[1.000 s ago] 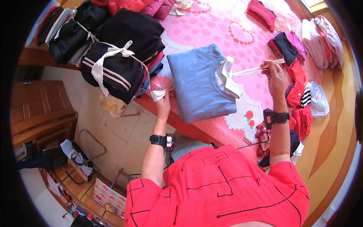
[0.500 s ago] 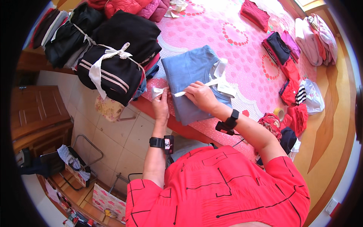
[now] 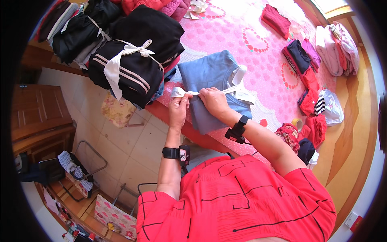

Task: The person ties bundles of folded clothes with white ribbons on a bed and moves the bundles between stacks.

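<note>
- Left hand: centre of the frame, just beside the left edge of the folded light-blue knit garment. Thumb and fingers pinch the narrow white cloth strip; a loose flap projects beyond the grip.
- Right hand: palm down over the garment; the nearer hand to it. Fingertips press together on the strip; the thumb is hidden.
- Key relation: the strip's long axis runs roughly left to right across the garment, from the white collar-shaped fabric to the left hand. A short length shows between the hands; whether it is one end or two cannot be told.
- Surface: the garment lies near the bed's front edge, on the pink heart-patterned bedsheet.
- Room: black striped clothing bundle, upper left; red folded clothes, right; pale tiled floor, lower left.
</note>
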